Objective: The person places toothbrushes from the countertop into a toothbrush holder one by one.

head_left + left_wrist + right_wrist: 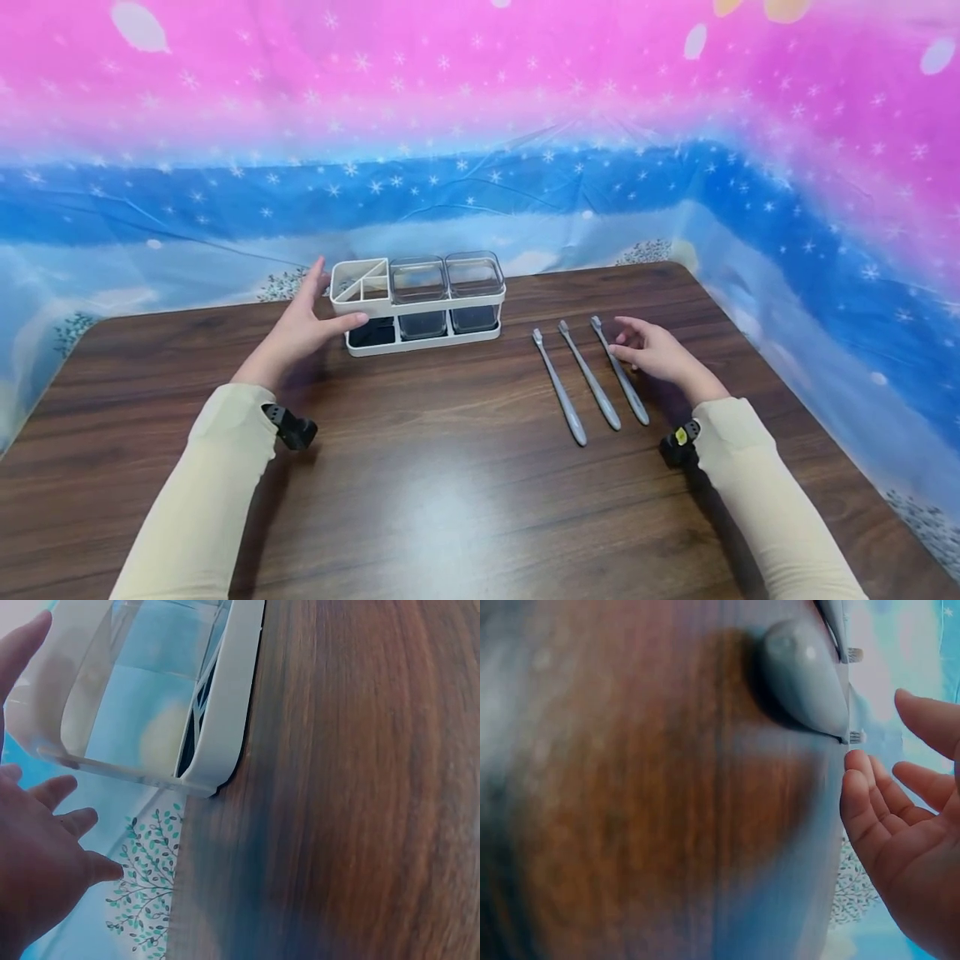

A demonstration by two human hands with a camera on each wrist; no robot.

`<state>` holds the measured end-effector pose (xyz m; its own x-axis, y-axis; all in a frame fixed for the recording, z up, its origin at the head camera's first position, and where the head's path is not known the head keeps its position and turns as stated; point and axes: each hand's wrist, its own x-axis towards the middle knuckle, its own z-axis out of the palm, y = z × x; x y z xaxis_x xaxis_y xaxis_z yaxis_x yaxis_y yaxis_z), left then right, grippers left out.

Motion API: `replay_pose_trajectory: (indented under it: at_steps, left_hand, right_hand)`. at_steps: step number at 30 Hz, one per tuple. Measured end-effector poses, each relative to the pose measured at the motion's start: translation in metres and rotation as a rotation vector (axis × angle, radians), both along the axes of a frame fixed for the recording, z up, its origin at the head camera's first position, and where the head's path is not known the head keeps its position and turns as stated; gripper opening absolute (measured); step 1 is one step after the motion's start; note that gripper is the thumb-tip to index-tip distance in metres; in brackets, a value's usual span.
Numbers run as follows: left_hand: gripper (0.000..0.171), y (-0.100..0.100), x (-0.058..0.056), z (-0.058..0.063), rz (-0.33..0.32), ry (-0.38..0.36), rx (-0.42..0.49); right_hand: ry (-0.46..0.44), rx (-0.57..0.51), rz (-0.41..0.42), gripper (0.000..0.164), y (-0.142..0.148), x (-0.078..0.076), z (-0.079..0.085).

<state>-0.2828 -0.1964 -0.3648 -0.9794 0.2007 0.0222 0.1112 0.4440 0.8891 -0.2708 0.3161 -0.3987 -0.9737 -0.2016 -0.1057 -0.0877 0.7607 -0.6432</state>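
Observation:
A white two-tier toothbrush holder (427, 329) stands toward the back of the table. Its top has a divided compartment (362, 282) at the left and two clear cups (474, 275) beside it. My left hand (303, 325) is spread around the holder's left end, thumb in front and fingers behind; in the left wrist view the fingers (56, 791) do not close on it. Three grey toothbrushes (591, 377) lie side by side, heads toward the back. Just right of the rightmost toothbrush (621, 372), my right hand (656, 352) hovers with loosely bent fingers, holding nothing.
The brown wooden table (420, 467) has its back edge along a pink and blue snowflake cloth (450, 183), which also runs down the right side. A small black camera sits on each wrist, by the cream sleeves (202, 492).

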Motion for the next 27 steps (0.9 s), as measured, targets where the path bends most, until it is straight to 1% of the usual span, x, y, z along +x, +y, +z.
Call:
replay_pose_trajectory:
  at_steps: [5,8,13,15,19,27]
  left_hand:
    - [0.113,0.005,-0.002,-0.002,-0.002,-0.012,0.037]
    - [0.112,0.005,-0.004,-0.003,-0.001,-0.015,0.056]
    - [0.106,0.006,-0.009,-0.005,-0.001,-0.012,0.038]
    - [0.102,0.005,-0.011,-0.006,-0.009,-0.017,0.042]
    - [0.096,0.003,-0.014,-0.007,-0.033,-0.047,0.077]
    - [0.092,-0.005,-0.014,-0.004,-0.088,-0.102,0.170]
  right_hand:
    - [-0.008,0.032,0.002,0.064,-0.001,-0.002,-0.003]
    - [-0.001,0.056,0.018,0.063,-0.002,-0.003,-0.005]
    - [-0.003,0.080,0.031,0.059,-0.005,-0.003,-0.006]
    - [-0.010,0.085,0.031,0.058,-0.006,-0.003,-0.006]
    - [-0.022,0.097,0.028,0.057,-0.006,-0.004,-0.006]
    - [-0.025,0.121,0.018,0.054,-0.008,-0.006,-0.007]
